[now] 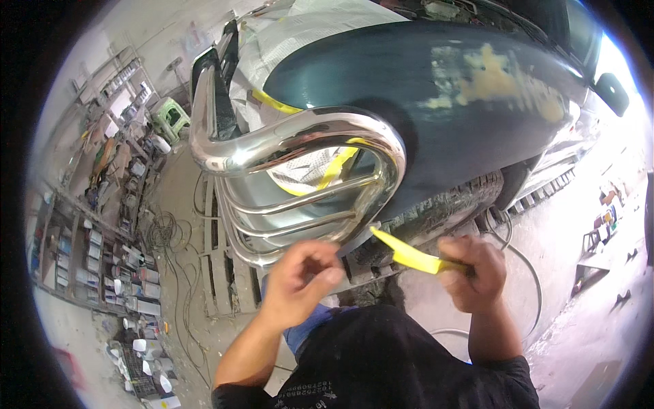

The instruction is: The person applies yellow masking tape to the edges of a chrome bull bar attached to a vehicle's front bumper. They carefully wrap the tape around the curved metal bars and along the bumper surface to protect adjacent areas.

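My right hand (475, 274) is closed on a strip of yellow masking tape (415, 259), which sticks out to the left and rises to a narrow free end. To its left, my left hand (303, 279) is loosely curled, thumb apart from the fingers, and nothing shows in it. That hand is just in front of a polished chrome bumper guard (300, 136) with several thin cross bars. Behind the guard stands a dark blue-grey car fender (381, 75) with beige filler patches (494, 78). More yellow tape (337, 169) edges the masking paper (300, 165) seen through the guard.
Wooden pallets (218, 273) lie below the guard. A coiled cable (163, 232) and a hose (535, 286) run over the floor. Shelves with containers (88, 273) and a green stool (170, 119) are on the left. A side mirror (612, 94) juts out at the far right.
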A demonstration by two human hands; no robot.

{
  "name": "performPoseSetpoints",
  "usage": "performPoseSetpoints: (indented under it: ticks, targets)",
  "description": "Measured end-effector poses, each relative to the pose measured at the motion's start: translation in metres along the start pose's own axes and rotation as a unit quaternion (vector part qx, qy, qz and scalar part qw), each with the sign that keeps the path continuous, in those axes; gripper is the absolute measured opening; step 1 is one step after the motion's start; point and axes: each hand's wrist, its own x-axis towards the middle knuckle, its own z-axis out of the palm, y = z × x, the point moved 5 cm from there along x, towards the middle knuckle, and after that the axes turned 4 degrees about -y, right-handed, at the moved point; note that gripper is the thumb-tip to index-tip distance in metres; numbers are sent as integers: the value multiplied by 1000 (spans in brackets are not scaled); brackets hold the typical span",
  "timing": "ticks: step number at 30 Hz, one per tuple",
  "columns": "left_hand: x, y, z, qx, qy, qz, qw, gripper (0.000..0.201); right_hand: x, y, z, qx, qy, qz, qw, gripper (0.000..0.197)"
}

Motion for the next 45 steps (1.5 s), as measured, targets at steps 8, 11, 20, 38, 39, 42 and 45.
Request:
performPoseSetpoints:
  ticks: [8, 11, 20, 38, 39, 42, 45]
  targets:
    - [29, -20, 26, -252, -74, -60, 963, 38, 6, -6, 32, 42, -64, -43, 996, 39]
    - [28, -27, 21, -285, -93, -64, 952, 28, 1, -2, 36, 67, -67, -25, 995, 35]
    - [27, -33, 14, -194, -7, -62, 979, 20, -12, 15, 43, 84, -77, 90, 989, 31]
    - [10, -17, 22, 52, 140, -22, 989, 24, -29, 25, 80, 95, -160, 252, 950, 46]
    - [10, -17, 21, 53, 147, -15, 988, 23, -32, 24, 81, 108, -164, 261, 945, 46]
    - [10, -20, 17, 60, 166, 11, 984, 19, -35, 21, 83, 119, -144, 261, 947, 47]
    - [7, -19, 21, 59, 179, 15, 982, 20, -39, 23, 83, 117, -122, 260, 951, 47]
